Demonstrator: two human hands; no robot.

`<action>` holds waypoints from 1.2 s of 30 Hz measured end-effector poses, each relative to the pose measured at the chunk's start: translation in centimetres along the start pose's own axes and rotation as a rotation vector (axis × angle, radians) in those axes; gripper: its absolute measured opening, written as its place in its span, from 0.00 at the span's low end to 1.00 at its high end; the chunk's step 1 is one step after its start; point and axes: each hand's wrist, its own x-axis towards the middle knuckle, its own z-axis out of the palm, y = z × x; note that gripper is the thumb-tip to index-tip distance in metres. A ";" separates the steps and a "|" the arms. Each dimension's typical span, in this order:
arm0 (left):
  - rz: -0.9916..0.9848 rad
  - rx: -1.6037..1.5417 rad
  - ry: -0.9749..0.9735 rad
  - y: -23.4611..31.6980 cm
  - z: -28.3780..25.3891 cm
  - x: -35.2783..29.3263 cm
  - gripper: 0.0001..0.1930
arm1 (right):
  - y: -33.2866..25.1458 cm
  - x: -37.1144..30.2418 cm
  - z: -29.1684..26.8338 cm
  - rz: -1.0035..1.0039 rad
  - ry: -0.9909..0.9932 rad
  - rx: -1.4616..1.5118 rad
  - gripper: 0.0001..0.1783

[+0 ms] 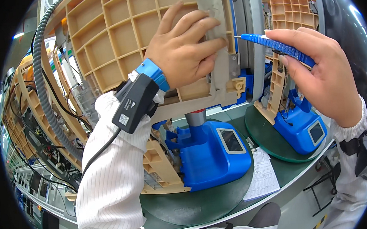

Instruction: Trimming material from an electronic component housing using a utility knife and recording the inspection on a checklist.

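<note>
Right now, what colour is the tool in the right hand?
Blue, a ribbed handle with a thin metal tip; head view.

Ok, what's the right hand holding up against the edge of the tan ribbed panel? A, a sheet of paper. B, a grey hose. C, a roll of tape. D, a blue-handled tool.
D: the right hand grips a blue-handled tool, its thin tip at the edge of the tan ribbed panel, while the left hand presses flat on the panel.

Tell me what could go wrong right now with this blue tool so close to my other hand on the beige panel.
The blue tool in your right hand points its tip toward the left hand, which presses on the ribbed beige panel; a slip could jab a fingertip. The panel stands upright on the blue stand, so a hard sideways push might rock it. The paper sheet near the green turntable's edge could slide off.
</note>
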 end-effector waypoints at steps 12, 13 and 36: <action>0.003 0.016 0.003 0.0 0.4 0.1 0.17 | 0.8 1.0 -0.4 -0.079 -0.063 -0.185 0.22; 0.005 0.022 0.001 0.1 0.5 0.0 0.17 | 1.1 0.9 -0.3 -0.098 -0.042 -0.177 0.22; -0.091 0.027 0.094 0.0 0.6 0.7 0.15 | 2.6 1.7 -1.3 -0.089 -0.053 0.029 0.22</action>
